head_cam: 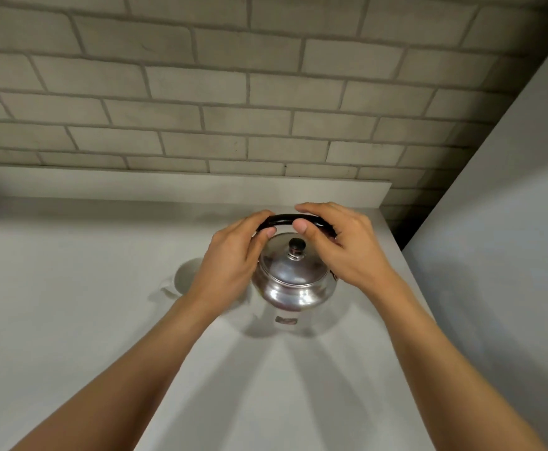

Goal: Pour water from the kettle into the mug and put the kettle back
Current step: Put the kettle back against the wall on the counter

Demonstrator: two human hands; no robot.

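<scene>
A shiny steel kettle (293, 283) with a black lid knob and a black arched handle stands upright on the white counter (70, 320). My left hand (233, 255) grips the left end of the handle, fingers curled over it. My right hand (337, 242) wraps the right part of the handle, thumb in front. A white mug (186, 278) stands just left of the kettle, mostly hidden behind my left wrist; its handle points to the lower left.
A low white ledge (181, 183) runs along the back of the counter below a grey brick wall (233, 92). A plain grey wall (510, 222) closes the right side, close to the kettle.
</scene>
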